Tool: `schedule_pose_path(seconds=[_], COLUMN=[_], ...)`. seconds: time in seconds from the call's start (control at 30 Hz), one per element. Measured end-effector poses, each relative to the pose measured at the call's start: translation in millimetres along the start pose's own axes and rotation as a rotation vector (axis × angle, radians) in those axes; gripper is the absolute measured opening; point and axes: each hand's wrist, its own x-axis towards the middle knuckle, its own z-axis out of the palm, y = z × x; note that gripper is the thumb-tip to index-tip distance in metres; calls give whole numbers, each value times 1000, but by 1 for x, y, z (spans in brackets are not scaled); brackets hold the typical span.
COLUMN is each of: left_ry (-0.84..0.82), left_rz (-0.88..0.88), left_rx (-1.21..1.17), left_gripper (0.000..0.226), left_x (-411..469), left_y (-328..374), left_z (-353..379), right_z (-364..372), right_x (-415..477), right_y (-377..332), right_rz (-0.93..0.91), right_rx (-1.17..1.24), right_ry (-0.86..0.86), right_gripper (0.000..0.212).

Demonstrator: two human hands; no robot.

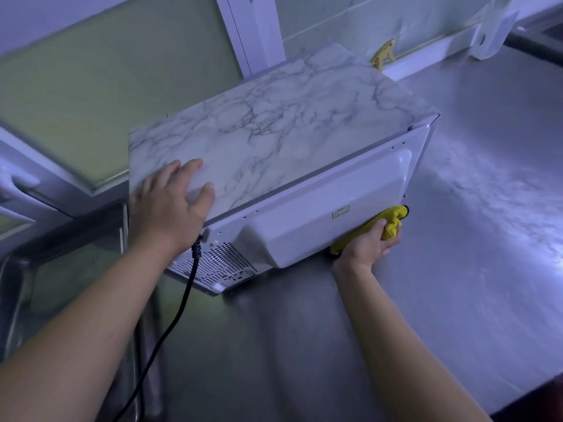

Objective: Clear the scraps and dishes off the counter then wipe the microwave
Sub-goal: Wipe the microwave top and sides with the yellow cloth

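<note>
Item 1. Left forearm (91, 330) and right forearm (405, 345): both are bare, enter from the lower edge, and are cut off by the frame at the elbow end.

Item 2. Left hand (170, 205): it is laid palm-down, with fingers straight and slightly spread, on the marble-patterned top of the microwave (274, 126) at its near left corner. Nothing is grasped; the fingertips and thumb rest flat on the top.

Item 3. Right hand (368, 243): the fingers are curled around a bunched yellow cloth (391, 220), which is pressed against the lower right edge of the microwave's white back panel (320, 214). Part of the cloth is hidden under the palm and behind the panel's edge; a small piece shows again below the wrist.

Item 4. Microwave: it stands on the steel tabletop (472, 223) with its back turned toward the camera, between the two hands. Its door and front are hidden. A perforated vent grille (219, 264) is seen at the lower left of the back, and a black power cord (182, 300) runs from beside it down past the left forearm and out of frame at the bottom.

Item 5. Surroundings: a framed glass panel (106, 86) lies to the left, and a yellow fitting (384, 54) is seen at the wall behind. The dark metal shapes at lower left are blurred and cannot be identified.
</note>
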Motion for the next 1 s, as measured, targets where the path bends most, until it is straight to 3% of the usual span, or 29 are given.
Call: schedule_pose_path(seconds=[0.13,0.23,0.3,0.37,0.4,0.47,0.53,0.63,0.77,0.9,1.0], left_ry=[-11,-30,-38,-43,-48,-53,-42,-35,-30,-18,-24], left_rz=[3,7,14,16,13,16,29,36,44,44,47], left_rx=[1,2,8,14,14,17,25,34,45,44,51], left_gripper=[62,63,65,67,68,67,63,59,60,58,58], left_x=[0,0,-1,0,0,-1,-2,-2,-4,-3,-2], left_y=[0,0,0,-1,-2,-2,-1,0,1,2,1], left_z=[-2,-3,-3,-2,-2,-2,-2,-3,-5,-4,-4], right_z=[-16,-34,-44,-47,-44,-32,-16,0,-2,-11,-19], right_x=[28,34,30,23,16,3,-10,-22,-37,-76,-99], right_y=[-29,-57,-79,-106,-121,-150,-173,-184,-146,-77,-38], right_rz=[386,424,274,-28,-200,-489,-663,-762,-855,-1070,-1115], right_rx=[74,71,-18,-150,-228,-342,-456,-769,-772,-806,-835], right_ry=[-191,-242,-245,-236,-242,-343,-508,-504,-462,-453,-443], right_gripper=[46,46,46,25,25,42,50,40,11,28,35])
